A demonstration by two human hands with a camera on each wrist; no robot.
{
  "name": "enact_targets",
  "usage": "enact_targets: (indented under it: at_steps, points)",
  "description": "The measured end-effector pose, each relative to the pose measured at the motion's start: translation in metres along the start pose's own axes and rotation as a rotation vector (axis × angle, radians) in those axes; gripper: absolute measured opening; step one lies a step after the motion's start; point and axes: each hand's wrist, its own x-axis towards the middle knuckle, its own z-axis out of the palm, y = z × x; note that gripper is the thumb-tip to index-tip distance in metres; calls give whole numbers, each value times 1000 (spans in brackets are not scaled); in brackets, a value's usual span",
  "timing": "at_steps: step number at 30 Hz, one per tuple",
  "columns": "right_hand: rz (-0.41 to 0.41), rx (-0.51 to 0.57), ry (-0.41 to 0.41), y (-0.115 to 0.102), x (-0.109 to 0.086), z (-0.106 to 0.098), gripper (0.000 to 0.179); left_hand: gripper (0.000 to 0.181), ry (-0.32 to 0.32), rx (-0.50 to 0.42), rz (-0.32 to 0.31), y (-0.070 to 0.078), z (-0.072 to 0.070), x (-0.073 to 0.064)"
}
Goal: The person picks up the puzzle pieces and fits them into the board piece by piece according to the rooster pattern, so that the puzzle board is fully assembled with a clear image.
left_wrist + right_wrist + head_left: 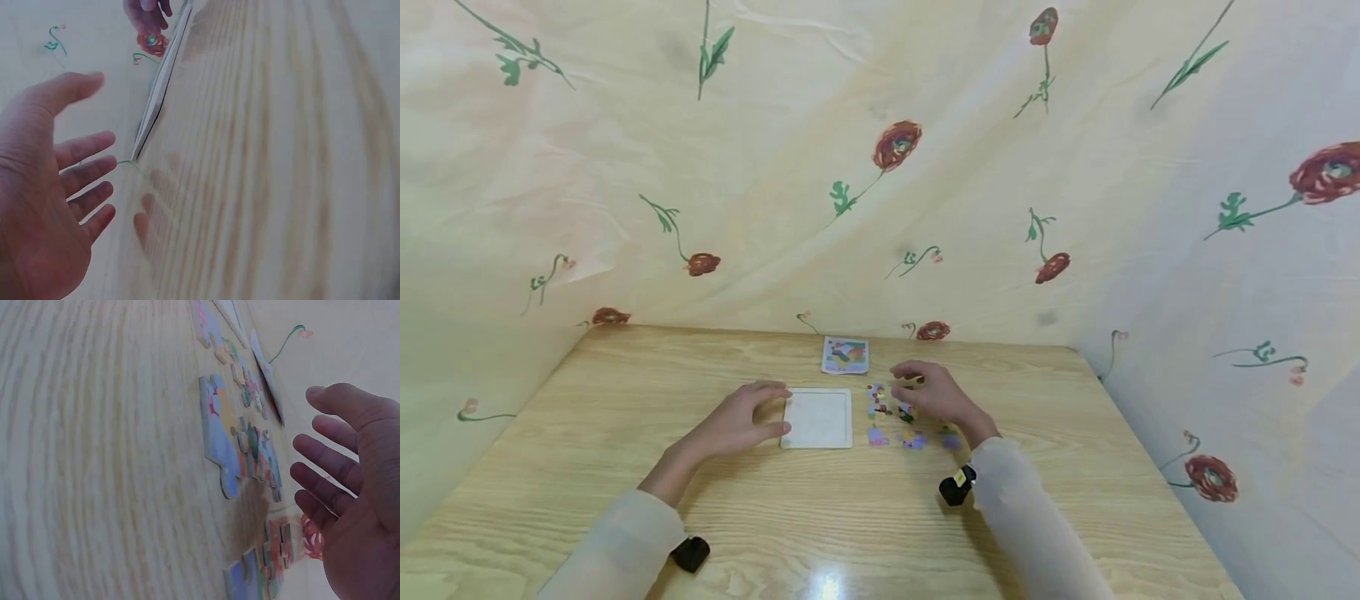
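Observation:
A white square puzzle tray point(817, 419) lies flat on the wooden table. My left hand point(741, 421) is at its left edge, thumb and fingers spread; in the left wrist view that hand point(56, 175) holds nothing. Several jigsaw pieces point(912, 439) lie in rows right of the tray. Above them hovers my right hand point(932, 392), fingers loosely bent and partly covering some pieces. The right wrist view shows the right hand point(356, 469) apart from the puzzle pieces point(219, 434), with nothing in its grasp.
A small picture card point(846, 356) with a colourful design lies behind the tray. The wooden table point(790, 517) reaches back to a flower-printed cloth point(760, 167), which also hangs along both sides. Black wrist cameras point(956, 487) sit below each forearm.

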Motion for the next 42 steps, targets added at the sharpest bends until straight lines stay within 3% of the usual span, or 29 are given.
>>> enact_targets:
  at_steps: [12,23,31,42]
  points:
    - [51,-3,-12,14,12,12,37,54,-12,44,32,-12,13,3]
    - [-68,-79,0,14,21,17,31,60,-11,-25,4,-13,13,4]
    - [-59,-82,-18,15,23,20,22,61,-14,-61,3,-13,16,4]
    - [-53,-95,20,14,21,21,17,58,10,-81,20,-16,17,4]
